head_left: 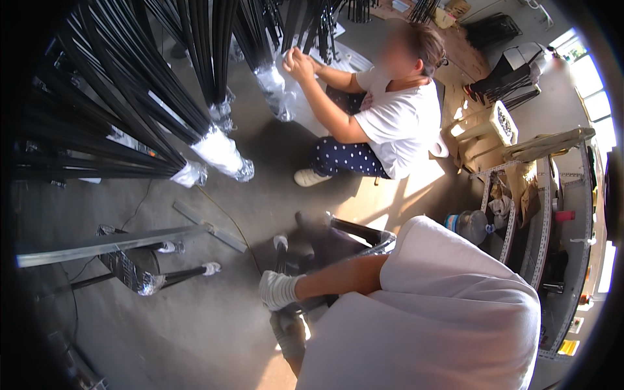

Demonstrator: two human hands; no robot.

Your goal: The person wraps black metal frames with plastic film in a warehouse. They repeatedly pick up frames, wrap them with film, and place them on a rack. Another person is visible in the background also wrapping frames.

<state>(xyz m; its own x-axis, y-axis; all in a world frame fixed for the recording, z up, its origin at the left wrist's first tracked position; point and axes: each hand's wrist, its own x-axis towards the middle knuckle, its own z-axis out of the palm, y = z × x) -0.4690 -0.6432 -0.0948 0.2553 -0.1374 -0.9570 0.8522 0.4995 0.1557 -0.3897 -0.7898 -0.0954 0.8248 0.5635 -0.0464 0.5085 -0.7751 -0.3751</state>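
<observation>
My right hand, in a white-and-grey striped glove, looks closed beside a black frame with a shiny, wrapped-looking edge. A black leg with a whitish wrapped end runs down to this glove; what the fingers hold is hidden. Below it is my left hand, in a similar striped glove and partly in shadow, its fingers not readable. To the left, a small black frame lies on the floor, its leg ends covered in clear plastic and white wrapping.
Large bundles of black rods with plastic-wrapped ends fill the far left. A co-worker crouches ahead, hands at a wrapped bundle. A metal bar crosses the left side. Metal shelving and a water bottle stand right.
</observation>
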